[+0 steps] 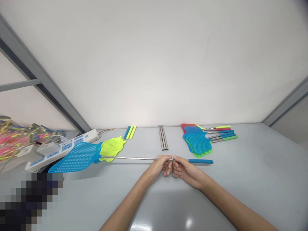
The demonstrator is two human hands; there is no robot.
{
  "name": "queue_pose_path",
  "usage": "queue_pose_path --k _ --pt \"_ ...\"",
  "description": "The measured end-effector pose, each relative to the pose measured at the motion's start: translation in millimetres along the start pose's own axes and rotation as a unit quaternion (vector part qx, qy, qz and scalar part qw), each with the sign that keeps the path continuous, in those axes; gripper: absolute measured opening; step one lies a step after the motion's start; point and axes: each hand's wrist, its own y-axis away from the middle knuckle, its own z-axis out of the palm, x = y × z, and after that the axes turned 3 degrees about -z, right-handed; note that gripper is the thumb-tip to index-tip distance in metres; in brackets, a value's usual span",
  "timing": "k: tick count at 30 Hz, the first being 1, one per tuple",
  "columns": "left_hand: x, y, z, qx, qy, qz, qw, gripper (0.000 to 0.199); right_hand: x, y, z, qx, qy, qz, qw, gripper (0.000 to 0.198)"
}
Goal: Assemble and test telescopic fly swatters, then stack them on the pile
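Both my hands grip one blue fly swatter by its extended metal rod, which runs sideways across the table. My left hand pinches the rod, and my right hand pinches it right beside the left. The blue handle sticks out to the right of my right hand. At the left, the blue mesh head overlaps a loose yellow swatter head. Beyond my hands lie several bare metal rods. Blue and yellow handle sleeves lie farther left.
A pile of swatters with mesh heads in several colours and shortened rods lies at the back right. On the left, a white power strip holds plugs, near colourful plastic packages. A white wall rises behind the grey table.
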Motion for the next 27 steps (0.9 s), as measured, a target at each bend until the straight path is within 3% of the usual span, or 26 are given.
queue_pose_path --k 14,27 --pt "22.3 22.7 14.3 0.043 0.053 -0.006 0.998 0.036 -5.1 3.6 14.0 0.016 -0.019 -0.007 1.000 0.034" --pt "32.4 27.2 11.1 0.085 -0.019 -0.032 0.996 0.039 -17.6 8.3 20.1 0.064 0.029 -0.042 0.997 0.035"
